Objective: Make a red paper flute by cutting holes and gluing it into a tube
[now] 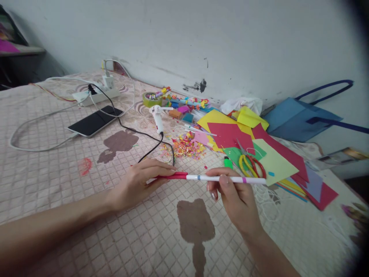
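A thin white stick point(207, 178), banded with blue and purple, lies almost level in front of me; whether it is a straw or a rolled paper tube I cannot tell. My right hand point(240, 202) pinches it between thumb and fingers. At its left end is a narrow red paper strip point(180, 176), and my left hand point(135, 182) is closed on that strip, its far part hidden under the fingers. Just beyond the hands are a heap of tiny colourful paper scraps point(187, 147), a green-capped item point(228, 163) and scissors point(253, 165) with yellow and red handles.
A white glue gun point(157, 120) with a black cord stands behind the scraps. Coloured paper sheets point(276, 157) spread at the right, near a blue bag point(300, 119). A phone point(95, 121) on a cable and a power strip point(99, 96) occupy the left. A wall rises behind.
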Tool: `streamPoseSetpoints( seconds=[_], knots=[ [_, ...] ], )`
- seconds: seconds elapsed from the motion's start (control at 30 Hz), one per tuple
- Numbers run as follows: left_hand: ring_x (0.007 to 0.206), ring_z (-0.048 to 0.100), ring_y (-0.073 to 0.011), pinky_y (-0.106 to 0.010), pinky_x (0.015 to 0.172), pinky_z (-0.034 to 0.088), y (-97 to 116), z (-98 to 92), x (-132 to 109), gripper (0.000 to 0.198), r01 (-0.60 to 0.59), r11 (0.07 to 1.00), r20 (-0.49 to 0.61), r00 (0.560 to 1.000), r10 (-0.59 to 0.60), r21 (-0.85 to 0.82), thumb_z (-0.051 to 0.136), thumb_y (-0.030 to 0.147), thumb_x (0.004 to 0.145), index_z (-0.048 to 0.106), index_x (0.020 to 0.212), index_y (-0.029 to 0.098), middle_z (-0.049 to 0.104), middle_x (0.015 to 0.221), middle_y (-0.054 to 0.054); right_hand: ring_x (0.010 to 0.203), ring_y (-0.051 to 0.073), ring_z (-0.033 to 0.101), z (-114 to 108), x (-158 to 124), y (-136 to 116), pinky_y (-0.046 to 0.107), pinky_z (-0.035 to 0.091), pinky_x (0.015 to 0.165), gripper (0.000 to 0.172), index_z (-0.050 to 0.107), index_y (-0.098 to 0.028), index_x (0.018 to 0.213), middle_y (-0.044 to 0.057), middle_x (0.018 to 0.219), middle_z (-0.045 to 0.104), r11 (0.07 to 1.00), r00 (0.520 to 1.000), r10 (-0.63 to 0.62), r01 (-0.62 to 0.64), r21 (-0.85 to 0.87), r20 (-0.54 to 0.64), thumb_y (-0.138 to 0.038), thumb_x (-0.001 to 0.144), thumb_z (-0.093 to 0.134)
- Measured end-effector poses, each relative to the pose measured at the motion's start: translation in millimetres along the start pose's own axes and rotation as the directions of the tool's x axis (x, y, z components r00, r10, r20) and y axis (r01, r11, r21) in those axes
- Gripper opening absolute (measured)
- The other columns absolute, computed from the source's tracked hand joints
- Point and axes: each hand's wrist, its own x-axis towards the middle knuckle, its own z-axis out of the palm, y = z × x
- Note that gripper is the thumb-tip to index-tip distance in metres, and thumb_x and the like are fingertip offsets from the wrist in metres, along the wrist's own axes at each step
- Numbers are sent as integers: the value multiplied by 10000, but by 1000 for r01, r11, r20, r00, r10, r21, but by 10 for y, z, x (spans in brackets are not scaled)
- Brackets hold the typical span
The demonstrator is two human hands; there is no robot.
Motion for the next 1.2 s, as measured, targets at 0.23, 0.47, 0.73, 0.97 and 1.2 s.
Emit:
streamPoseSetpoints(
  seconds=[0.23, 0.47, 0.73, 0.97, 1.2],
  knots=[
    [1023, 719, -141, -241, 905, 573, -2, 6, -13, 242, 6, 1000, 15, 1000, -6, -1, 652, 86, 939, 692, 1151, 195, 756, 1121, -47, 557, 81, 550, -4, 23, 20, 161, 460, 472, 234, 751, -255, 969, -8, 682, 654, 999, 1000, 13, -13, 31, -7, -407, 1001, 575],
    [988, 733, -154, -260, 854, 597, 52, -2, 5, 204, -2, 1000, 16, 1000, 2, -9, 633, 113, 957, 693, 1133, 197, 766, 1099, -57, 554, 86, 564, 120, -19, 60, 176, 487, 477, 219, 731, -239, 997, -2, 715, 674, 997, 997, 68, -69, 44, 38, -403, 992, 586],
    [985, 733, -165, -275, 839, 610, 70, 3, 6, 194, 12, 999, 20, 1000, -12, -35, 605, 117, 974, 701, 1126, 191, 765, 1094, -78, 525, 83, 600, 245, -47, 136, 181, 517, 469, 184, 726, -232, 998, 1, 742, 702, 977, 998, 66, -67, 203, 13, -369, 985, 604],
    [971, 733, -156, -261, 844, 603, 77, -8, 15, 189, 28, 998, 9, 1000, -28, -50, 625, 96, 956, 712, 1100, 181, 767, 1066, -71, 497, 91, 590, 269, -20, 195, 180, 505, 426, 189, 710, -219, 956, -5, 699, 701, 957, 992, 118, -100, 272, -50, -402, 941, 664],
    [947, 735, -160, -257, 820, 602, 95, 14, -4, 150, 8, 998, 38, 999, -5, -63, 609, 147, 979, 708, 1084, 187, 766, 1051, -71, 813, 160, 681, 203, -19, 205, 295, 594, 697, 44, 758, -275, 919, 18, 913, 717, 990, 992, -123, 121, -69, -24, -254, 898, 726]
  ],
)
